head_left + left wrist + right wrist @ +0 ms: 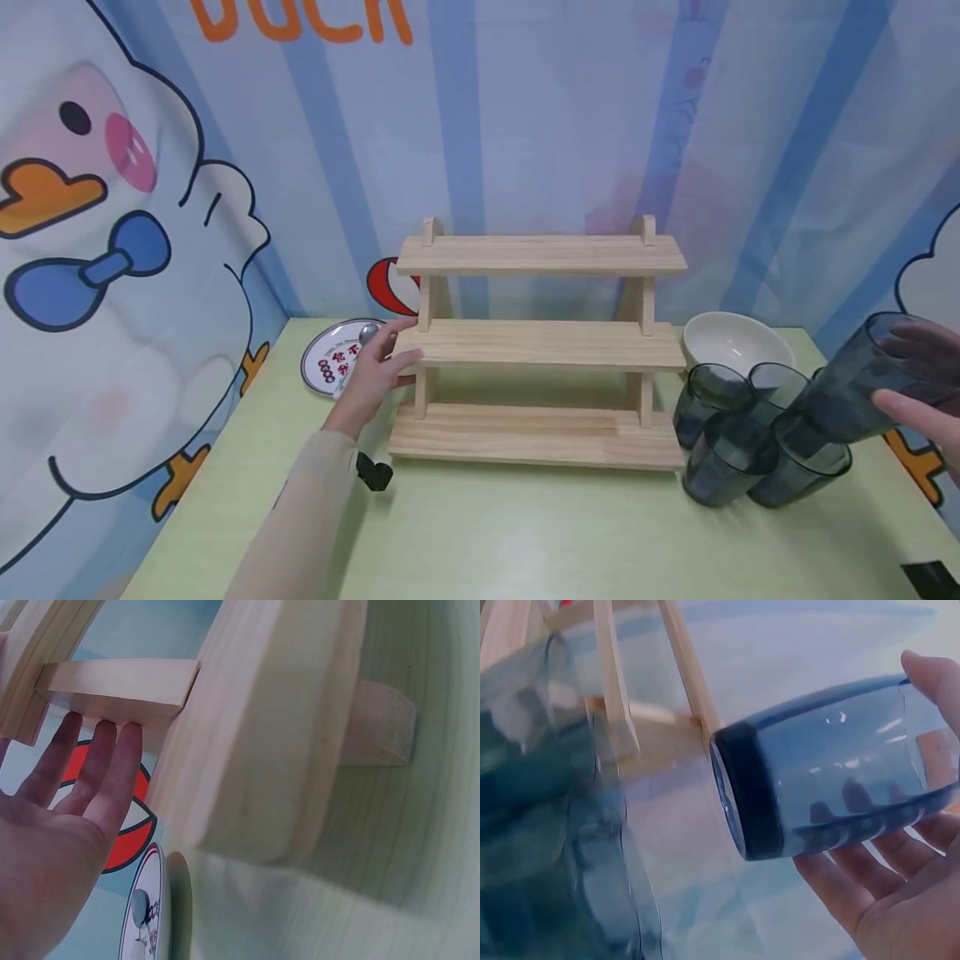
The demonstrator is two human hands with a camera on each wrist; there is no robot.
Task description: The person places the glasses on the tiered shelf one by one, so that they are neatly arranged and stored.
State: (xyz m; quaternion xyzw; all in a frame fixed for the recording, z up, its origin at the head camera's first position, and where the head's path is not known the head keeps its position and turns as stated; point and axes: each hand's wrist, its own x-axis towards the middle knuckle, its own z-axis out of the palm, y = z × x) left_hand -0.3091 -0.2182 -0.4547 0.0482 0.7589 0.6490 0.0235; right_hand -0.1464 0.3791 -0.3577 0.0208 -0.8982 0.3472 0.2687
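The right grip is clamped around a smoky blue tumbler, thumb on one side and fingers on the other, probably because smooth, round glass needs support from opposite sides. The left grip holds the left end of the wooden stand at its middle tier, fingertips against the upright, seemingly to steady it. The tumbler is above the right part of the counter, over the clustered glasses; whether it touches any, I cannot tell. Those glasses sit close together beside the stand, in front of a white bowl, perhaps for easy reach. The tumbler's long axis slants: its thick base points down and left, its mouth up and right.
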